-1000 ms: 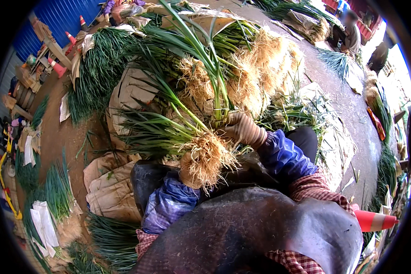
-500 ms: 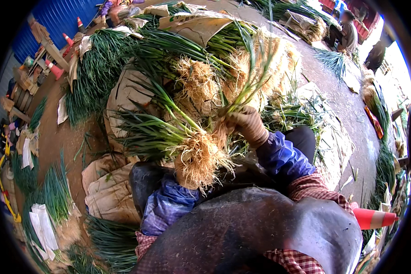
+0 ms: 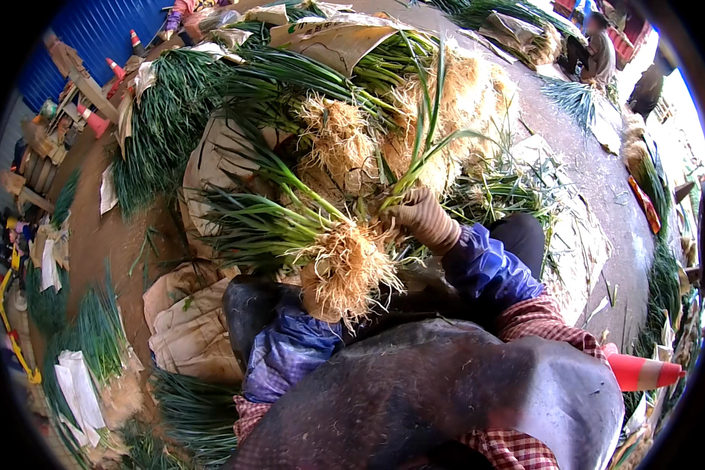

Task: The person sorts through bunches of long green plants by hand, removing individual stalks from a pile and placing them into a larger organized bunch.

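Note:
My left hand (image 3: pixel 315 299), in a tan glove, is wrapped under a bunch of green onions (image 3: pixel 351 262); its fingers are mostly hidden by the pale, shaggy roots. The bunch's green leaves fan out to the left. To the right of those roots, my gloved right hand (image 3: pixel 423 215) is closed on a green onion (image 3: pixel 406 182), whose leaves rise and bend to the right. Just beyond lies a heap of green onions (image 3: pixel 384 74) with thick roots turned toward me, partly covered by a printed sack (image 3: pixel 333 43).
Loose leaf trimmings (image 3: pixel 497 188) lie on sacking to the right. An orange-and-white cone (image 3: pixel 642 372) is by my right side. More green onion piles (image 3: pixel 172 110) line the left. Another person (image 3: pixel 599 51) sits at the far right; folded sacks (image 3: pixel 196 321) lie near my left arm.
My right hand has shifted slightly down and left. Fewer stalks show above it, and their leaves now splay to the right. The left hand's bunch has hardly moved.

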The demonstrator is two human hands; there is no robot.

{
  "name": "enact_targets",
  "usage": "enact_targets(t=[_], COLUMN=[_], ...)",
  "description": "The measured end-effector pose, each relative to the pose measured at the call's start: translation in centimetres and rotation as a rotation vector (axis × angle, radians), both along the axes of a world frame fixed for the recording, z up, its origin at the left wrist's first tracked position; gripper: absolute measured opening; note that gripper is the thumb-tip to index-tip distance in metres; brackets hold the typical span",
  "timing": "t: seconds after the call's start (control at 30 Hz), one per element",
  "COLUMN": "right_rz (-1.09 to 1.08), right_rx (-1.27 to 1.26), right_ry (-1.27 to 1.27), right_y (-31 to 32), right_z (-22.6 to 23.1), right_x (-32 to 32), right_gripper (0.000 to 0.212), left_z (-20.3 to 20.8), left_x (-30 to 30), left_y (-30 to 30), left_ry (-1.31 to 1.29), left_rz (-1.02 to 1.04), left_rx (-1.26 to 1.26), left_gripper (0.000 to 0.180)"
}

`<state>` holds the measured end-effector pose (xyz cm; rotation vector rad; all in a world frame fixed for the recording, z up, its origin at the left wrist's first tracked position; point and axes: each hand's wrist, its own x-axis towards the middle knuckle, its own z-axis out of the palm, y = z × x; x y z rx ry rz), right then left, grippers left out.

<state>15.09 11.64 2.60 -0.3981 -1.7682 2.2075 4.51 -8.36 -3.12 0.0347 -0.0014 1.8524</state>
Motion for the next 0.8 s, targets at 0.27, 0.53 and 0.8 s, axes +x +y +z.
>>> enact_targets(t=[0.27,0.53,0.8], right_rz=[-0.583,-0.509,-0.497], right_rx=[-0.185,0.821,1.684], right_ry=[0.537,0.152,-0.677], right_y=[7.1,7.1,13.1], right_z=[0.0,0.8,1.4], right_x=[-0.1,-4.4,-8.9], right_gripper=[0.028,0.041,0.037], left_z=[-1.2,0.0,1.3], left_x=[-2.3,-2.2,-1.2], left_y=[-0.6,-1.2,-1.4], left_ry=[-0.061,0.155,0.356], left_rz=[-0.051,0.178,0.188], left_rx=[0.239,0.083,0.067], left_gripper=[0.054,0.054,0.055])
